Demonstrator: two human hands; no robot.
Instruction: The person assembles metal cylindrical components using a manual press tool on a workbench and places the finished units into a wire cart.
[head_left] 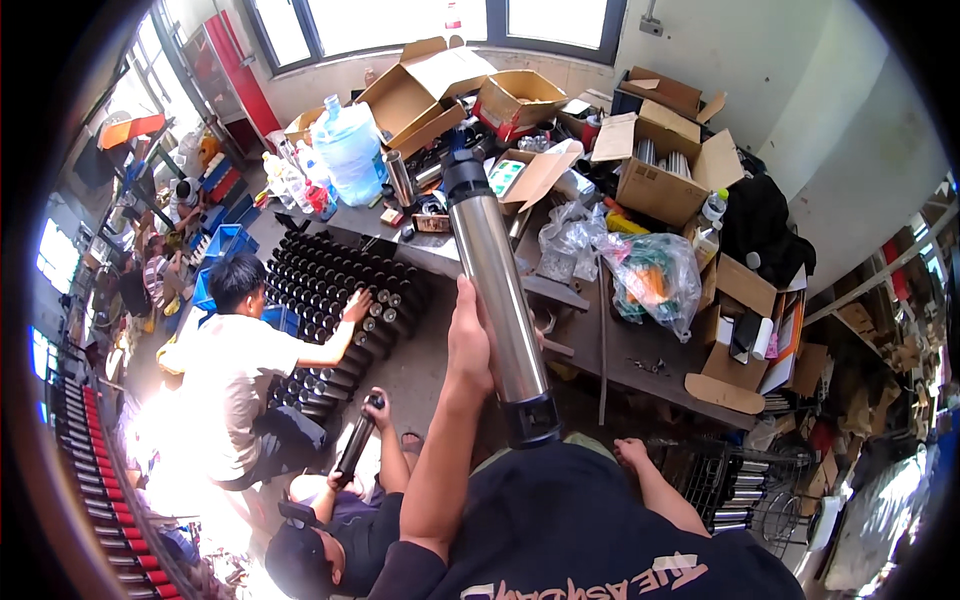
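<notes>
**Steel cylinder raised in the left hand**

Fingers of the left hand (470,335) wrap the middle of a long stainless steel cylinder (497,290) with black caps at both ends, holding it nearly upright with its top tilted slightly leftward. The lower black cap sits just below the hand, close to the person's dark shirt. The right hand (632,452) is down beside the hip, to the right of the cylinder's lower end and clear of it; it grasps nothing, but how its fingers lie cannot be made out.

Beyond the raised cylinder stands a cluttered workbench (640,350) with open cardboard boxes (660,170), a large blue water bottle (350,150) and a clear plastic bag (650,275) of coloured items. Left of the left hand, rows of black-capped tubes (320,285) stand packed on the floor; a crouching person in a white shirt (235,375) reaches a hand to them. Below the left forearm, another person in a black cap (300,560) holds a similar tube (357,440). A wire basket of metal tubes (740,490) stands right of the right hand.
</notes>
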